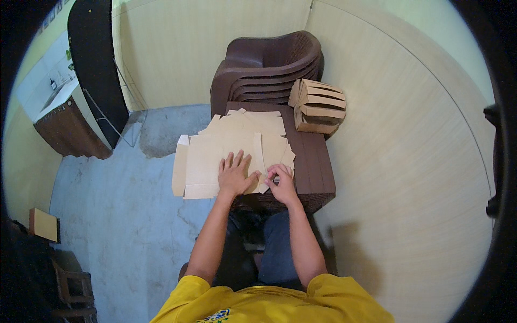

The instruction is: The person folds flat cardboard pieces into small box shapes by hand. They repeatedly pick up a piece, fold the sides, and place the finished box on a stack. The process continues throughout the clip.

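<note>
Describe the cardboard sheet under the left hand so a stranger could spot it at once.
Find the brown chair stack, then the brown table in front of it. On the table's left side lies the tan cardboard sheet, beneath the left hand. Unlike the cardboard pieces on its right, it has a narrow folded flap along its left edge.

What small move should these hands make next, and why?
Perhaps have the right hand press along the narrow flap: it is curled beside the flap's near end, while the left hand lies flat on the cardboard and could steady it.
</note>
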`<state>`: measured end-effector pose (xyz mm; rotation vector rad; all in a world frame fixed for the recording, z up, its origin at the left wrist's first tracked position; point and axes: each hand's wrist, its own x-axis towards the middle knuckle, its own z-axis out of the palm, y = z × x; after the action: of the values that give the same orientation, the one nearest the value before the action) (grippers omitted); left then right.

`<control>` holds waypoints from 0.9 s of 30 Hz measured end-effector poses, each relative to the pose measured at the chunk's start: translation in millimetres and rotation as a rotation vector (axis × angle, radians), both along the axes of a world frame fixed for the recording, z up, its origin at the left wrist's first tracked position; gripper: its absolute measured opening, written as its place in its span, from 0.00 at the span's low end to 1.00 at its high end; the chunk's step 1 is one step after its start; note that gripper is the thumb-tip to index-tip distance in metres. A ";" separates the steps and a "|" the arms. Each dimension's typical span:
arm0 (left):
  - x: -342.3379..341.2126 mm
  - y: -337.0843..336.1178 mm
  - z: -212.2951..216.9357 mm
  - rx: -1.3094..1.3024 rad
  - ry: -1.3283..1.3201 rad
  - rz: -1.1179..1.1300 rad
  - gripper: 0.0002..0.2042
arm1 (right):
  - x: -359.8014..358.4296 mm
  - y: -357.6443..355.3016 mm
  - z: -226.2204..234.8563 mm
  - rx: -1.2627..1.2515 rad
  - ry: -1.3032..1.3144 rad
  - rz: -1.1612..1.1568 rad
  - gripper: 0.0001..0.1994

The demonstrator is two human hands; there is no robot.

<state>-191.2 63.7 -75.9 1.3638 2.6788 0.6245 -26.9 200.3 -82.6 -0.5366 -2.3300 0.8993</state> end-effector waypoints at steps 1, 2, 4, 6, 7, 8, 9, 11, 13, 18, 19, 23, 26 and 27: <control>-0.1 2.6 1.9 -0.005 -0.051 0.021 0.43 | 1.4 3.0 -1.6 -0.017 0.005 0.013 0.10; 0.5 5.8 4.2 0.018 -0.021 0.033 0.41 | 2.3 5.6 -4.4 -0.029 0.011 0.017 0.10; 2.5 13.2 10.6 -0.001 -0.030 0.077 0.36 | 0.6 9.3 -10.5 -0.402 0.196 0.026 0.10; -4.1 19.9 20.7 -0.023 -0.060 -0.002 0.33 | 1.8 12.9 -14.7 -0.617 0.342 -0.008 0.11; -8.7 22.7 25.9 -0.031 -0.070 -0.042 0.31 | 3.4 14.2 -15.6 -0.648 0.397 -0.046 0.11; -15.8 23.2 31.4 -0.062 -0.112 -0.125 0.29 | 4.7 16.3 -14.6 -0.713 0.410 -0.142 0.11; -24.1 22.5 36.5 -0.096 -0.153 -0.206 0.27 | 7.0 19.1 -12.1 -0.510 0.386 -0.156 0.12; -32.8 24.8 41.9 -0.175 -0.143 -0.290 0.24 | 14.0 24.7 -4.3 -0.211 0.239 -0.309 0.13; -37.0 31.0 42.5 -0.262 -0.042 -0.291 0.22 | 18.6 33.5 5.9 0.113 0.159 -0.260 0.15; -22.0 39.9 20.4 -0.148 0.018 -0.316 0.23 | 20.3 31.5 9.5 0.341 0.033 -0.168 0.19; -15.2 38.8 14.1 -0.113 -0.007 -0.309 0.21 | 19.5 29.4 7.8 0.358 0.019 -0.178 0.18; 21.8 36.2 -6.9 0.128 0.085 -0.209 0.22 | 19.2 30.3 3.2 0.284 0.066 -0.198 0.16; 36.2 32.3 -11.8 0.205 0.137 -0.196 0.24 | 17.6 36.1 1.8 0.251 0.030 -0.233 0.13; 36.9 31.3 -11.4 0.202 0.145 -0.204 0.24 | 15.2 37.4 1.2 0.263 0.060 -0.257 0.13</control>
<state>-154.3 95.0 -87.3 1.7710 2.5920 0.8212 -11.7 237.6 -81.3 -0.6670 -2.2166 0.4751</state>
